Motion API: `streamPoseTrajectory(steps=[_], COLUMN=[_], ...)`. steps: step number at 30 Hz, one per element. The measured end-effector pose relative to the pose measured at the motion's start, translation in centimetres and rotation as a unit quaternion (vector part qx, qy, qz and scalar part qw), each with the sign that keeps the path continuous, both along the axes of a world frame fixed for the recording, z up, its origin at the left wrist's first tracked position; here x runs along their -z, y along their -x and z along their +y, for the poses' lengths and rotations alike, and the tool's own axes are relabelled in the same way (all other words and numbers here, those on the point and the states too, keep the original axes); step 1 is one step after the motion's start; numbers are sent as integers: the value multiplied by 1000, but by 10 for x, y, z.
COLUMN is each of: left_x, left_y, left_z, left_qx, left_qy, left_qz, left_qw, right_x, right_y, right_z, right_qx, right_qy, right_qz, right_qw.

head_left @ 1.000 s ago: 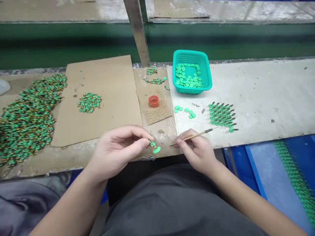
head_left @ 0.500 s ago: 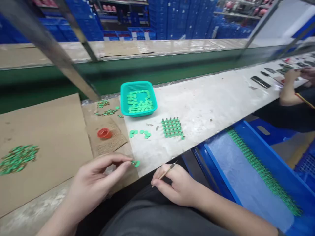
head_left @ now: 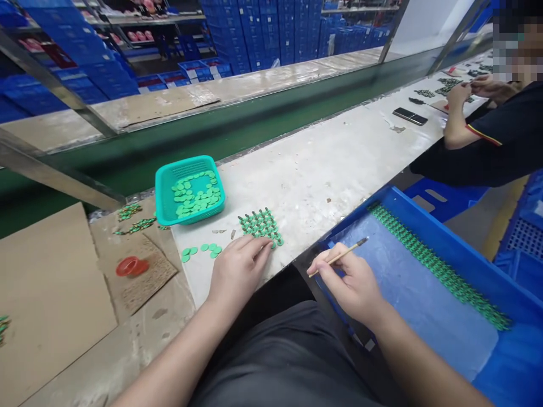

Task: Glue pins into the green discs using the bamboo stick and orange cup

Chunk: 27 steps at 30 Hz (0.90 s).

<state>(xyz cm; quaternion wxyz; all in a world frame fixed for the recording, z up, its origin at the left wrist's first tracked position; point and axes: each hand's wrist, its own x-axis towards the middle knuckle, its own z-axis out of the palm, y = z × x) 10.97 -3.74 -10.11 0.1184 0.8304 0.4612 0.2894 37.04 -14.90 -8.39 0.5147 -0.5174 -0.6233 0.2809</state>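
Note:
My left hand (head_left: pixel 240 268) reaches over the white tabletop with thumb and fingertips pinched together. At those fingertips is a small green disc piece (head_left: pixel 273 245), mostly hidden by them, at the near edge of a block of green disc pieces with dark upright tips (head_left: pixel 258 221). My right hand (head_left: pixel 352 288) holds a thin brush (head_left: pixel 339 258) with a wooden handle, its dark bristles pointing up and right, above the edge of a blue bin. Loose flat green discs (head_left: pixel 205 247) lie left of the block.
A teal basket (head_left: pixel 163 198) holds many green discs. An orange-red cup (head_left: pixel 126 266) sits on cardboard at left. The blue bin (head_left: pixel 441 237) at right contains rows of green pieces. Further along the bench, a phone (head_left: pixel 409 116) lies near another person's hands (head_left: pixel 460 96).
My left hand has moved right, carrying a green piece from the cardboard edge to the block. My right hand with the brush has shifted right and up. The view has turned right.

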Motion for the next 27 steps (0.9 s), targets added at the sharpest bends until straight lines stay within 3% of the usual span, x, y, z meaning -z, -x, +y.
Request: streamPoseTrajectory(steps=[6,9,13,18,23,27], left_x=[-2,-16,-39,-46,-43,-36], left_y=[12,43,91,107,101,99], left_z=[-23,-25,-2,23,20,12], left_qx=[-29,-95,-198,-185,-171,-160], left_qy=[-19,-19,0,77,124,125], left_qz=[55,100,173,241,275,265], left_qw=[998,990,965,949,938,943], right_x=[-18,-26,-35,-46,-58,-63], right_y=[-2,-4,-7,7,30,46], right_z=[4,6,10,17,23,28], right_qx=[58,68,15,-11,41,28], right_qy=[13,-25,-54,-60,-83,-104], right_qz=[141,157,135,168,172,128], right_qw=[988,985,989,984,981,986])
